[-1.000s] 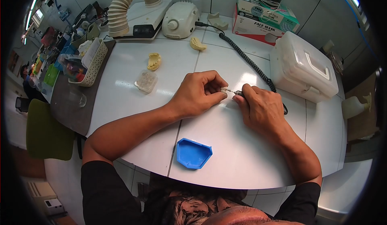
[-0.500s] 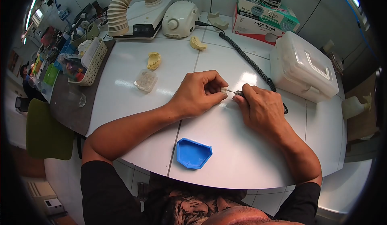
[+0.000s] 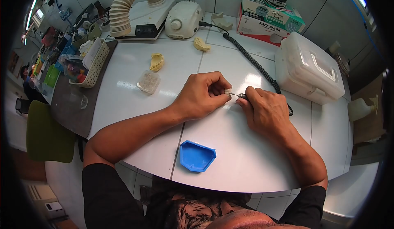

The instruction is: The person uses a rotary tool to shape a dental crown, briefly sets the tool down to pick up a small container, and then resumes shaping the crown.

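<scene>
My left hand [image 3: 203,95] pinches a small whitish piece [image 3: 227,91], perhaps a false tooth, between thumb and fingers; most of it is hidden. My right hand [image 3: 266,108] is closed around a dark rotary handpiece [image 3: 243,96]. The thin metal bur at its tip reaches the whitish piece. From the handpiece a black coiled cord [image 3: 254,62] runs back to a white control unit [image 3: 184,19]. Nearer my body lies a blue angular tray [image 3: 198,156]. Beyond my left hand are a clear box of small pale pieces [image 3: 148,82] and a yellowish dental cast [image 3: 156,62].
Another yellowish cast [image 3: 202,44] lies farther back. A ribbed suction hose [image 3: 120,15] arches over a white machine at the back left. Face mask boxes [image 3: 262,28] and a white handled case [image 3: 310,69] line the right. A filled basket [image 3: 94,62] stands left.
Hardly anything differs. The handpiece and my right fingertips have shifted very slightly at the whitish piece, while my left hand keeps its place.
</scene>
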### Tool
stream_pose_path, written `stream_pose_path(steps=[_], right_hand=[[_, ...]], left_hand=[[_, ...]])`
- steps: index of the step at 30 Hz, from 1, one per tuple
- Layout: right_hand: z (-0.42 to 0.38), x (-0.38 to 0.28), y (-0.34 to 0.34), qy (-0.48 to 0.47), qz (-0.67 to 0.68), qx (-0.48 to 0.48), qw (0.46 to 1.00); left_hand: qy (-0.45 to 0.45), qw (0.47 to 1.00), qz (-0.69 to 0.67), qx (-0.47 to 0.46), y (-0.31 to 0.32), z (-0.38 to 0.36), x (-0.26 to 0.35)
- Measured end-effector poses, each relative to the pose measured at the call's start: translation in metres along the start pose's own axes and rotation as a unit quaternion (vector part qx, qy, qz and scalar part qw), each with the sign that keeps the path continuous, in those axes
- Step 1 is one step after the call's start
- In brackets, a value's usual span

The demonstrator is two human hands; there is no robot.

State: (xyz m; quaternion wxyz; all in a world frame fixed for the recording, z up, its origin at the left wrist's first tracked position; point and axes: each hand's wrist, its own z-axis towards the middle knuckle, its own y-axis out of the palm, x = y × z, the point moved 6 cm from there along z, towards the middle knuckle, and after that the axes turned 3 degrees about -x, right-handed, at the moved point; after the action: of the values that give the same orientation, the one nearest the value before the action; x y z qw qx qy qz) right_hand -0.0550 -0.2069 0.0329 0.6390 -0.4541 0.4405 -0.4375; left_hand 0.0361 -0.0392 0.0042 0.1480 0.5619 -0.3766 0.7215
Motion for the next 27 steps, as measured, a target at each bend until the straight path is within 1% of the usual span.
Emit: stream_pose_path(steps=[4, 7, 10, 13, 16, 27], right_hand=[[-0.0002, -0.0007, 0.0, -0.008, -0.001, 0.001, 1.0], [0.0001, 0.0001, -0.0009, 0.008, 0.0, -0.005, 1.0], [-0.0006, -0.0005, 0.0003, -0.005, -0.001, -0.011, 1.0], [0.0006, -0.0005, -0.0014, 0.018, 0.003, -0.02, 1.0], [-0.0007, -0.0007, -0.0001, 0.002, 0.001, -0.017, 1.0], [-0.0007, -0.0011, 0.0015, 0.005, -0.007, -0.018, 1.0]], left_hand=[[0.0, 1.0, -0.001, 0.003, -0.0002, 0.0, 0.0], [0.002, 1.0, 0.003, 0.002, -0.0003, 0.0002, 0.0003], [0.0, 1.0, 0.001, 0.002, -0.0003, 0.0001, -0.0004], [0.0, 1.0, -0.003, 0.0, 0.0, 0.0001, -0.0003], [0.004, 1.0, -0.007, 0.002, 0.0005, 0.0003, -0.0006], [0.003, 1.0, -0.006, -0.001, -0.0001, -0.0002, -0.0002]])
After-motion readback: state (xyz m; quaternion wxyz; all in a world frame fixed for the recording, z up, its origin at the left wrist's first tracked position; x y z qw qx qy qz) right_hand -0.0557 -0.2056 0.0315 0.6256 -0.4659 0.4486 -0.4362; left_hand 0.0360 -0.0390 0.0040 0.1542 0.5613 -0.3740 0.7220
